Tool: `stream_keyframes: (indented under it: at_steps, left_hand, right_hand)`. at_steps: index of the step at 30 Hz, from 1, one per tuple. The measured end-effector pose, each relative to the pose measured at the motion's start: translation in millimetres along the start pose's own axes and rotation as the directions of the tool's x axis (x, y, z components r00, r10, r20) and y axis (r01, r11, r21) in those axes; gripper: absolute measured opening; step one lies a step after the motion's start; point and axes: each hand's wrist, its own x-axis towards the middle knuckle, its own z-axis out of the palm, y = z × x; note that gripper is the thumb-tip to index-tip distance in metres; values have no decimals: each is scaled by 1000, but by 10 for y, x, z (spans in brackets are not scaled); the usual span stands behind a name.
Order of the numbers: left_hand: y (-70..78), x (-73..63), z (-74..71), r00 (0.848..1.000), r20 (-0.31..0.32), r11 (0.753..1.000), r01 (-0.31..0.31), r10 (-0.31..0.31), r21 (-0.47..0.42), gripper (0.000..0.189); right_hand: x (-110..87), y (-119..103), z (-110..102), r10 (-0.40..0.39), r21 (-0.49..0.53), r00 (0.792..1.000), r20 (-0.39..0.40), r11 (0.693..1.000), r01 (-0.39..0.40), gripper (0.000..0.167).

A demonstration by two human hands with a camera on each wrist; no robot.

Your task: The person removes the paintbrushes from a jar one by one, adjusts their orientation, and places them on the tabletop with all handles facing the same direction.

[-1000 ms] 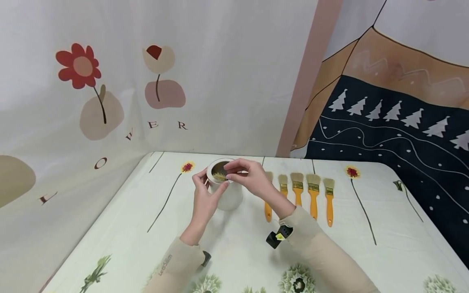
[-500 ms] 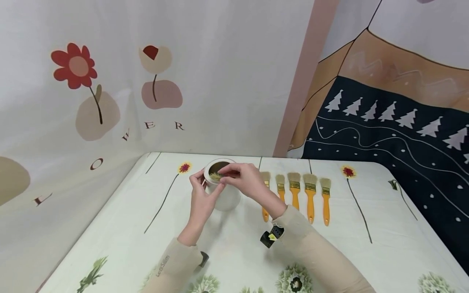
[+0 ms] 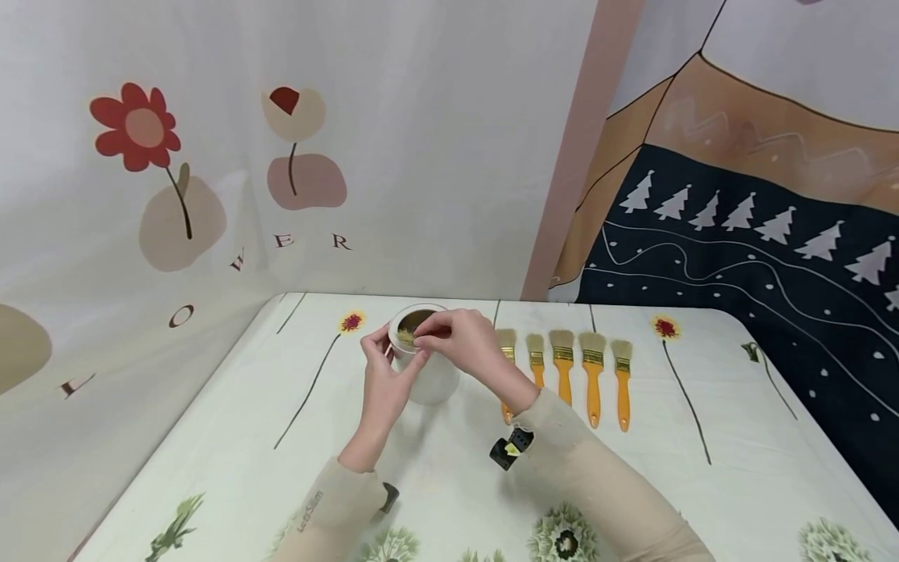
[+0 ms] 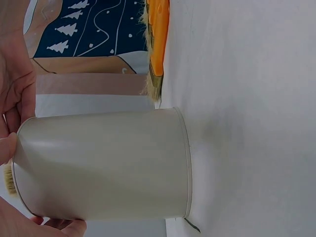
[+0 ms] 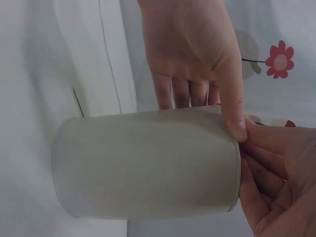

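Observation:
A white cylindrical canister (image 3: 431,384) stands upright on the table, open at the top. My left hand (image 3: 384,384) grips its rim from the left, thumb on the near side and fingers around the far side. Over the opening, my right hand (image 3: 465,341) pinches with thumb and fingers at a paintbrush inside; pale bristles (image 3: 405,336) show by the fingertips. Those bristles (image 4: 10,180) peek just past the rim in the left wrist view. The brush's handle is hidden by the canister wall, shown plain in the right wrist view.
Several orange-handled paintbrushes (image 3: 593,375) lie in a row right of the canister, bristles pointing away; my right forearm partly covers some. A flower-printed white cloth (image 3: 449,484) covers the table. Printed curtains (image 3: 435,156) hang behind it.
The right hand has shifted slightly left and its fingertips have closed in on the bristles within the canister. The left hand keeps its grip on the rim. The whole view has drifted a little.

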Motion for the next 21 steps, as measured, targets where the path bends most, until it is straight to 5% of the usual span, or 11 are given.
stream_keyframes:
  at_steps: [10,21]
  left_hand:
    - [-24,3,-3,1000,-1,1000,-6,6,-11,75]
    - [-31,15,-2,1000,-3,1000,-3,3,-7,76]
  right_hand:
    - [34,-99,11,13,-95,999,41,995,-9,17]
    - [35,-132,28,28,-94,1000,-1,995,-28,9]
